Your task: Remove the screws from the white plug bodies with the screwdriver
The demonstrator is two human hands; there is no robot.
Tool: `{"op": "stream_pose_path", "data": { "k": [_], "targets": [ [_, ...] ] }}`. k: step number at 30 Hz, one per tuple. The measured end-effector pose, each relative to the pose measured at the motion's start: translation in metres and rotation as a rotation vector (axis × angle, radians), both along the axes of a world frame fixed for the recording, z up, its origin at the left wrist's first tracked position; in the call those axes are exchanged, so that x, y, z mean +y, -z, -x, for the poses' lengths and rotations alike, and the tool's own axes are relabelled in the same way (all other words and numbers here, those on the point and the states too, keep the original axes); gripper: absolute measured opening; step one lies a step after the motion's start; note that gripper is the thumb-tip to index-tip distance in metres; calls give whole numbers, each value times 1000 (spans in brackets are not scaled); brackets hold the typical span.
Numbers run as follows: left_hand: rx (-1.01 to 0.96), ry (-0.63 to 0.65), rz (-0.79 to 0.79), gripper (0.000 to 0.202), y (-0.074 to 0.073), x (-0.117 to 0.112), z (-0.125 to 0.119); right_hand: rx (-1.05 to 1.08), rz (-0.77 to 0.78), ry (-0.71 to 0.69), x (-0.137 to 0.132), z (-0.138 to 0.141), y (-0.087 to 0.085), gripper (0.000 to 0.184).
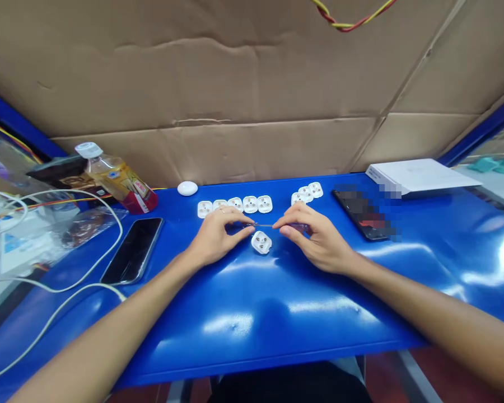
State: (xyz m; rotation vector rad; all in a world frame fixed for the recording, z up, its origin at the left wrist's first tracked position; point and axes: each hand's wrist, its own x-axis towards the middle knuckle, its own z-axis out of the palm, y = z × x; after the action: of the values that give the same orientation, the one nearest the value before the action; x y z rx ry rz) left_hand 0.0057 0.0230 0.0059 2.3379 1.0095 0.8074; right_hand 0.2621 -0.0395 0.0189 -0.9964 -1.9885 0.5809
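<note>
My right hand [315,235] grips a small screwdriver [265,225] by its dark, see-through handle, and the thin metal shaft points left. At the shaft's tip, the fingers of my left hand [220,232] are pinched together on something small and dark, too little shown to name. Just below the shaft, a white rounded-square plastic part [261,242] with metal pieces inside lies on the blue table. Behind my left hand runs a row of several similar white parts [250,204]. More of these parts [315,190] stand in a slanted line beyond my right hand.
Left of my hands lie a dark-screened phone [132,252], a drink bottle [116,178], a white oval object [187,188] and white cables [84,288]. To the right are another dark phone [359,215] and a white box [422,174]. A cardboard wall [252,84] closes the back.
</note>
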Motion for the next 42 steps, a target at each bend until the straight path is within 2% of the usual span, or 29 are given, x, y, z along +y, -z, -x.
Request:
{"op": "stream_pose_path", "data": {
  "k": [7, 11, 14, 16, 18, 21, 22, 24, 26, 29, 35, 38, 42],
  "targets": [
    [11, -4, -17, 21, 2, 0, -1, 68, -76, 91, -1, 1, -2, 11],
    [5, -75, -45, 24, -1, -3, -1, 154, -264, 152, -2, -5, -5, 15],
    [-22, -137, -97, 22, -5, -4, 0, 42, -407, 125, -3, -10, -10, 23],
    [-42, -177, -137, 20, -6, -3, 2, -159, -377, 89, -3, -10, -15, 18],
    [-51, -222, -172, 20, -7, -1, 4, -373, -248, 38, -3, -4, -18, 14],
    [-48, -256, -203, 19, -7, 2, 7, -599, -55, -63, 1, 9, -21, 55],
    [-53, -254, -207, 19, -7, 2, 7, -645, -25, -98, 3, 13, -21, 63],
    [-66, -248, -218, 17, -7, 1, 7, -712, 1, -157, 7, 18, -20, 62],
    [-74, -257, -242, 16, -8, -1, 6, -760, -13, -176, 11, 19, -18, 53],
    [-56, -293, -282, 16, -9, -3, 4, -833, -75, -114, 16, 10, -16, 44],
    [-35, -279, -305, 16, -7, -5, 3, -1004, -111, 175, 37, -13, -16, 46],
    [-8, -290, -319, 16, -7, -4, 4, -1047, -99, 240, 52, -17, -16, 47],
    [23, -302, -337, 17, -7, -4, 4, -1076, -113, 248, 70, -16, -15, 47]
  ]
}}
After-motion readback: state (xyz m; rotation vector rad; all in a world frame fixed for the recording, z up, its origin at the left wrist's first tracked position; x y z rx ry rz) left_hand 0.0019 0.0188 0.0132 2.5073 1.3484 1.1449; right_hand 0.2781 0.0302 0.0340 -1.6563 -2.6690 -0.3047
